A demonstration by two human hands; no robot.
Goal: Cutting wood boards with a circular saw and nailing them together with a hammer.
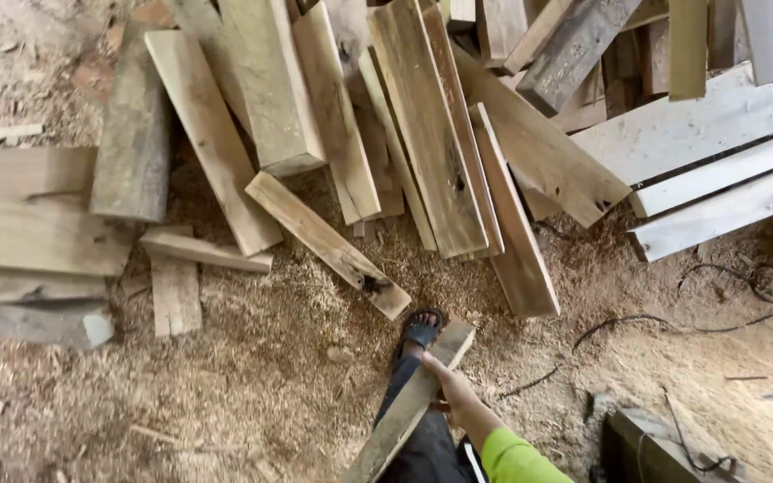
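While the right hand (pixel 458 398) clenches a plank (pixel 413 402), stacked boards (pixel 422 134) crowd ahead.

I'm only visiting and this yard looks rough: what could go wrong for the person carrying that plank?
The open sandal leaves toes bare beside the loose planks. The black cable across the sawdust could catch a foot. The right hand grips the rough plank bare, so splinters seem likely.

A rough woodworking yard or sawmill shed: loose sawn planks (pixel 422 125) lie heaped over a dirt floor (pixel 252 376) thick with sawdust, with black cables (pixel 726 313) trailing across it.
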